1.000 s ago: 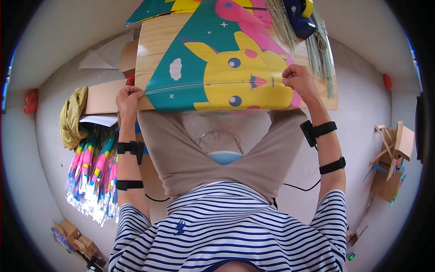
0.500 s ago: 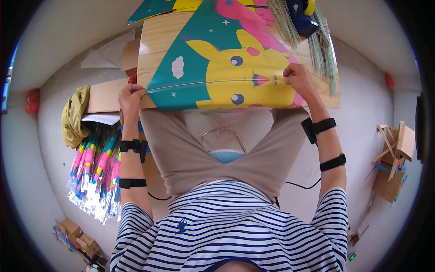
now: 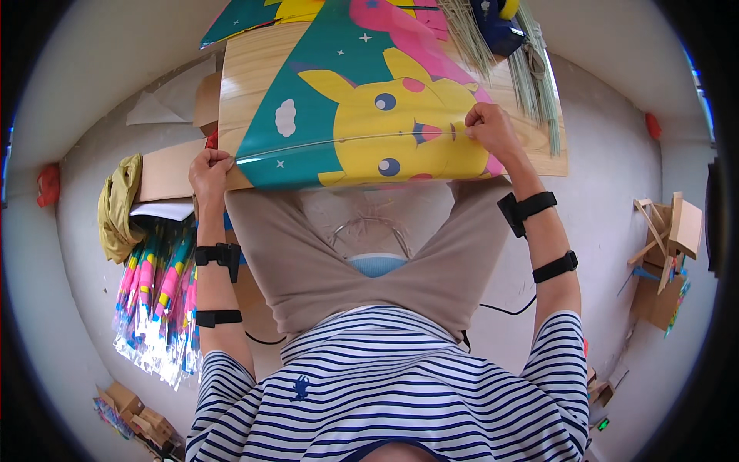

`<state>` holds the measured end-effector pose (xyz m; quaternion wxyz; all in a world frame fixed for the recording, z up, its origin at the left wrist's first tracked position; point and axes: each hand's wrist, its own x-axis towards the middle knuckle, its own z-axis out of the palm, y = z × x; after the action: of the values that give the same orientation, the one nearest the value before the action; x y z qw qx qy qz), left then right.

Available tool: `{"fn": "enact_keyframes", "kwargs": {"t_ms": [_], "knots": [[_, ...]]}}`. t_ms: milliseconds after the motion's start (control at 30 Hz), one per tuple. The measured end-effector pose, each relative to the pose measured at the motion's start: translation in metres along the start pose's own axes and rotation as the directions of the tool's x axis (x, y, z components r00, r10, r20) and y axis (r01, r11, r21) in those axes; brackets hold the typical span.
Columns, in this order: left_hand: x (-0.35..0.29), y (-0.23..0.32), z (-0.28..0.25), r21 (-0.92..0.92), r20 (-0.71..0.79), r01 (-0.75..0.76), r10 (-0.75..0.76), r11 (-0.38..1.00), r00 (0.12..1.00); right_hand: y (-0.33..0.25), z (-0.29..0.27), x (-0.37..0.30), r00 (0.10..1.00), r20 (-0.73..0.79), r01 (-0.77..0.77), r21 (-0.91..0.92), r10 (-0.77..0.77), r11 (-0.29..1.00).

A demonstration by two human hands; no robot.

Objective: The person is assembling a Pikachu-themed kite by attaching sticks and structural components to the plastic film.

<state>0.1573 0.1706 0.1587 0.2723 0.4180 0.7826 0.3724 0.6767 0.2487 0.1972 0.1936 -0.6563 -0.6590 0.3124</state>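
the left grip [image 3: 208, 173] has thumb and fingertips pressed together, pinching one end of a thin, pale stick [image 3: 339, 141]. the right grip [image 3: 494, 132] is closed the same way at the stick's other end, its remaining fingers curled in. the stick is slender and smooth, bowed very slightly, and spans the space between the two grips, lying across a sheet [image 3: 304, 92]. the sheet is thin, flexible and softly glossy, printed in teal, yellow and pink with a big cartoon face and a small white cloud; one slanted edge climbs away from the left grip. most of it spreads beyond and between the grips, and its near edge curls down at the front of the bench [image 3: 240, 85], which is pale wood with a visible grain.

beyond the right grip, bundles of straight, dry-looking reeds [image 3: 531, 88] lie near a dark blue dispenser [image 3: 496, 35] with a round yellow part. beyond the left grip, at the far side, is another printed sheet. to the left grip's outer side are a flat cardboard piece [image 3: 165, 168], a crumpled olive cloth [image 3: 119, 212] and, nearer the body, shiny clear bags [image 3: 163, 289] holding long, colourful rolled shapes.
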Motion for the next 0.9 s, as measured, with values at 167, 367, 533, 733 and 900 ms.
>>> {"fn": "enact_keyframes", "kwargs": {"t_ms": [167,367,533,733,900], "knots": [[0.001,-0.004,0.0,-0.015,0.004,-0.002,0.002,1.0,1.0,0.001,0.005,0.001,1.0,-0.02,0.014,-0.06,-0.015,0.998],[0.003,-0.007,0.001,-0.02,0.006,-0.01,0.01,1.0,1.0,0.003,0.007,0.002,1.0,-0.014,0.019,-0.104,-0.021,0.994],[0.001,-0.003,0.001,-0.028,0.011,-0.001,0.001,1.0,1.0,0.003,0.007,0.003,0.999,-0.018,0.04,-0.144,-0.043,0.989],[-0.001,0.003,0.001,0.026,0.0,-0.01,0.01,1.0,1.0,0.007,0.012,0.005,0.998,-0.041,0.046,-0.165,-0.054,0.985],[0.002,-0.005,0.001,0.03,-0.006,-0.03,0.03,0.999,1.0,0.01,0.016,0.005,0.99,-0.081,0.093,-0.2,-0.112,0.975]]}}
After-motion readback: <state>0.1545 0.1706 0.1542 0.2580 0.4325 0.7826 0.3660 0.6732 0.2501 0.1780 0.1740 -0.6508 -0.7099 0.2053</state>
